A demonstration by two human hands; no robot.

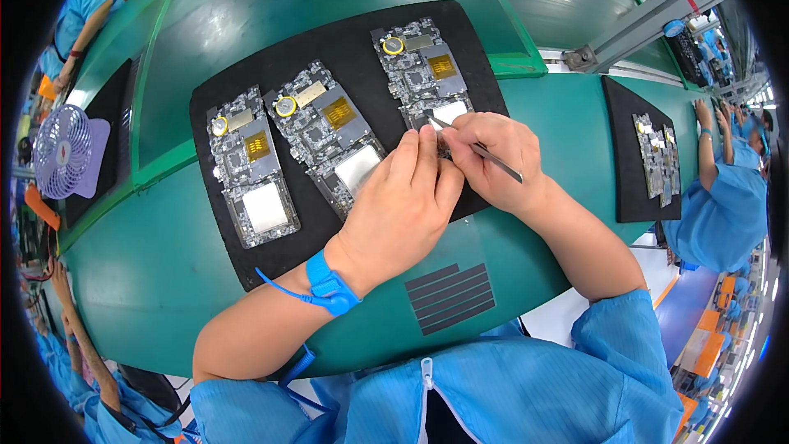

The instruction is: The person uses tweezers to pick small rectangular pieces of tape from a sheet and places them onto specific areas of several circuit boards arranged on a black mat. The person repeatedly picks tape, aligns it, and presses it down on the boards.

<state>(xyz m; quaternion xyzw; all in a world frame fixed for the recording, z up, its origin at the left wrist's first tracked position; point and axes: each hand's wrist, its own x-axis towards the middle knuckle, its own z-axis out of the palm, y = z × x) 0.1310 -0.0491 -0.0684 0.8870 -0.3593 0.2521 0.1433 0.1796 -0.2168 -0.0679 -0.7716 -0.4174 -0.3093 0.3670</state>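
Three populated circuit boards lie on a black foam mat [238, 267]: a left board [251, 164], a middle board [316, 119] and, set farther back, a right board [411, 74]. Each carries a yellow-rimmed coin cell, an amber film patch and a silvery plate. My right hand [501, 160] pinches slim metal tweezers [500, 164]; their tips reach the near end of the right board. My left hand [403, 201] has its fingers together and bent down over that same end, gripping it beside the tweezers. What lies under my fingertips is hidden. A blue wrist strap [329, 286] circles my left wrist.
Several dark adhesive-like strips [450, 300] lie on the green table near my body. A purple fan [70, 152] stands at left. To the right, another black mat [620, 185] bears more boards, beside a co-worker in blue [719, 214]. A metal beam [649, 20] crosses the far right.
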